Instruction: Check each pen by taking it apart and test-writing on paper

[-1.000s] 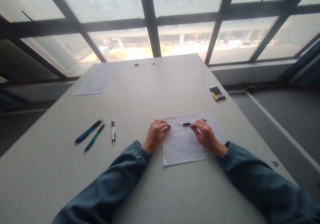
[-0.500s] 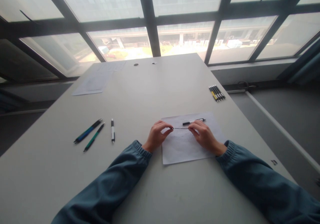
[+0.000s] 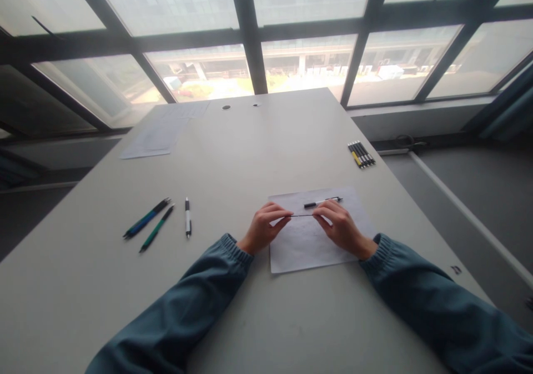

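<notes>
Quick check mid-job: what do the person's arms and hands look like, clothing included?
The left sleeve and right sleeve are long, dark blue-green and plain, of loose, creased cloth. Both end in gathered, elastic-looking cuffs. The left hand and right hand are bare, ungloved.

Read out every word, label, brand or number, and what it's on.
None readable.
White rectangular paper sheet, centre: faint marks, too blurred.
White paper sheets, far left: any writing too faint.
Slim black-and-white pen on the centre sheet: any print too small.
Small dark patch, right: too small.
</notes>
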A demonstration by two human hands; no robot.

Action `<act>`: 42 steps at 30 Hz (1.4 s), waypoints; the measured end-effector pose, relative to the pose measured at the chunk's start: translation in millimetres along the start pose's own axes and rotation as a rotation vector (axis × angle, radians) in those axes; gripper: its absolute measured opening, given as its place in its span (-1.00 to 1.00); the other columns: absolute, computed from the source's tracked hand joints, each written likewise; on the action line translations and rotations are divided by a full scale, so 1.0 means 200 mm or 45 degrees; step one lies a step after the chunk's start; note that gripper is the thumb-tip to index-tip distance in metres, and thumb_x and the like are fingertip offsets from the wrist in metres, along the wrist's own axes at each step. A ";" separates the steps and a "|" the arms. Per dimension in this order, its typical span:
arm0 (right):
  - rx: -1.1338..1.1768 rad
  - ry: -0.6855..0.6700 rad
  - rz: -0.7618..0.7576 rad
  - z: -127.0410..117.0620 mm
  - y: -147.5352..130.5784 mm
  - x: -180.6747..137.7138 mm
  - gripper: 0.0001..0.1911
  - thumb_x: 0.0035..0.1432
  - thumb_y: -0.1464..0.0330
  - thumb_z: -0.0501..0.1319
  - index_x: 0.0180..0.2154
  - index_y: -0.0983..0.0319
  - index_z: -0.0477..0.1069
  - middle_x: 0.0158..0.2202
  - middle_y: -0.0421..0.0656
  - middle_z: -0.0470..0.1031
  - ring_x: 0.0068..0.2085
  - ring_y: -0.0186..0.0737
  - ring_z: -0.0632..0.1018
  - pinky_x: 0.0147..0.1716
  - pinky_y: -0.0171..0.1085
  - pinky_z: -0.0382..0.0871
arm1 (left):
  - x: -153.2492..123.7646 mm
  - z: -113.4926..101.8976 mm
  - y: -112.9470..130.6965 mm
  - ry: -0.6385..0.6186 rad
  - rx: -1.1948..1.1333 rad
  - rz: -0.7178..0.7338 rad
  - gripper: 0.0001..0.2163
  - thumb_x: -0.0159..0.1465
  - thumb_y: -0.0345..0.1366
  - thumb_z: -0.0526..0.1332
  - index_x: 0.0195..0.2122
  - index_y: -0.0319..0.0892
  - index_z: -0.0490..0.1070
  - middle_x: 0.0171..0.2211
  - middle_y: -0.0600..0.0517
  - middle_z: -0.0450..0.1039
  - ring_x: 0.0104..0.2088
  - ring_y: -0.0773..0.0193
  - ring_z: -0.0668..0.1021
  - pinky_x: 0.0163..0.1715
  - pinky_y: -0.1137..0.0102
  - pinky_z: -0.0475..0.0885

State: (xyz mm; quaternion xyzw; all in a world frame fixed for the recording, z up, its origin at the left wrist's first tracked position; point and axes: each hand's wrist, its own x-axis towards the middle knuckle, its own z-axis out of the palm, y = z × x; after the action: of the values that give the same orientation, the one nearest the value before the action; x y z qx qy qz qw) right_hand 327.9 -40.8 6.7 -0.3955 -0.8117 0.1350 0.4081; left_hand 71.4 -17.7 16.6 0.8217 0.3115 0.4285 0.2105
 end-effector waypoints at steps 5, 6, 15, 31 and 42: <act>0.009 0.006 -0.038 0.00 0.00 0.00 -0.85 0.36 0.41 0.14 -0.23 0.17 0.48 -0.28 -0.07 0.50 -0.22 -0.12 0.48 -0.18 -0.13 0.42 | -0.01 0.00 0.00 -0.014 -0.044 0.008 -0.89 0.31 -0.32 0.32 -0.17 -0.13 0.61 -0.32 -0.06 0.61 -0.28 0.24 0.58 -0.25 0.31 0.55; 0.013 -0.001 -0.044 -0.01 -0.01 0.00 -0.85 0.36 0.41 0.14 -0.24 0.17 0.48 -0.30 -0.08 0.49 -0.22 -0.12 0.48 -0.19 -0.13 0.41 | -0.01 0.00 0.00 -0.012 -0.060 0.020 -0.90 0.30 -0.32 0.33 -0.18 -0.14 0.61 -0.31 -0.06 0.61 -0.29 0.25 0.59 -0.26 0.32 0.55; 0.040 -0.078 -0.077 0.00 -0.02 0.01 -0.81 0.37 0.39 0.12 -0.30 0.17 0.46 -0.39 -0.12 0.41 -0.29 -0.15 0.43 -0.27 -0.18 0.36 | 0.01 -0.01 0.02 -0.070 0.005 0.069 -0.93 0.30 -0.31 0.31 -0.26 -0.14 0.59 -0.38 -0.04 0.59 -0.34 0.25 0.57 -0.30 0.33 0.53; 0.119 -0.092 -0.032 0.00 -0.02 0.00 -0.89 0.32 0.37 0.21 -0.11 0.16 0.47 -0.22 -0.08 0.53 -0.15 -0.10 0.52 -0.13 -0.10 0.45 | 0.02 -0.03 0.05 0.008 0.043 0.027 -0.96 0.26 -0.40 0.28 -0.33 -0.16 0.51 -0.43 0.01 0.53 -0.35 0.27 0.51 -0.28 0.33 0.48; -0.410 -0.006 0.254 -0.05 0.08 0.01 -0.71 0.29 0.47 0.14 0.02 0.23 0.48 -0.03 0.05 0.48 0.01 0.08 0.43 0.00 0.02 0.36 | 0.01 -0.03 0.02 0.145 0.045 -0.103 -0.94 0.25 -0.40 0.29 -0.38 -0.17 0.50 -0.42 0.03 0.52 -0.36 0.29 0.51 -0.28 0.35 0.44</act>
State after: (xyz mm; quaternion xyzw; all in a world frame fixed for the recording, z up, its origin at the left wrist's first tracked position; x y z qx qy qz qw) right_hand 343.1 -29.5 5.5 -0.5339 -0.7805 0.0440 0.3222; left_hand 69.0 -19.4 23.7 0.7861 0.3635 0.4602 0.1952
